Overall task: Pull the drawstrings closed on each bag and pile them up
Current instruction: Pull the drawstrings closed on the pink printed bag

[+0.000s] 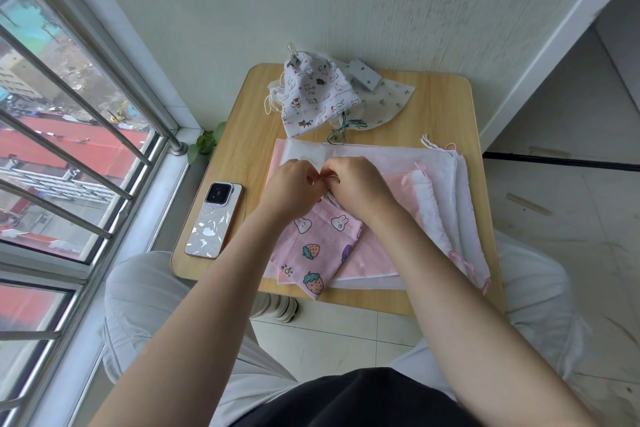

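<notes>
On the tabletop (440, 107), a stack of flat bags (381, 163) fills the centre and the 3 o'clock side. A small printed bag (318, 246) lies on the stack toward 6 o'clock. Two bunched bags (311, 94) sit at 12 o'clock. A phone (214, 220) lies at 9 o'clock, near the edge.

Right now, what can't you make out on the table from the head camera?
- Mouth and drawstrings of the pink bunny bag: covered by the left hand and right hand.
- Whether the big white bags are cinched: they overlap.
- Clover bag: partly behind the cat-print bag.
</notes>
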The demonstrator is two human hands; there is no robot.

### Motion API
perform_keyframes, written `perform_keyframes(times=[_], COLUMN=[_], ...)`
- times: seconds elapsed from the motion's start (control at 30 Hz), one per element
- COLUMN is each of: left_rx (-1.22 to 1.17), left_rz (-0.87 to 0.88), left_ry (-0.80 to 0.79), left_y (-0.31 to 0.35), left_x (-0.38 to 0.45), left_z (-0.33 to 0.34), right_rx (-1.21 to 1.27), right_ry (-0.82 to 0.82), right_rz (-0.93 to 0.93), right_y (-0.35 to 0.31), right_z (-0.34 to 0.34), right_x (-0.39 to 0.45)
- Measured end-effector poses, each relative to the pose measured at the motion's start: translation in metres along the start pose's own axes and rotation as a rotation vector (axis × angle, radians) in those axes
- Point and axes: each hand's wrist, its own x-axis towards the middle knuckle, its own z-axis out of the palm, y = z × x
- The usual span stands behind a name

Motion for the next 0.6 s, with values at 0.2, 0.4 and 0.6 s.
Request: perform_keyframes(times=[0.2,0.4,0.6], left_rx=[0.037,-0.096,-0.18], left_rz=[0.005,-0.009,0.001], left_ry=[-0.028,-0.004,0.018], left_y=[0.0006,-0.0027,-0.004], left_x=[-0.0017,-0.0043,-0.0066], left_z=[-0.0008,-0.004,-0.0026], right_rx=[-0.105,-0.036,-0.037], right_ry=[-0.129,-0.189,-0.196], right_rz=[-0.029,0.026,0.067], right_y=[-0.0009,-0.0015,-0.0037], right_z=[-0.0006,-0.0058,-0.0073], right_x=[0.0018,0.0001,0.0019])
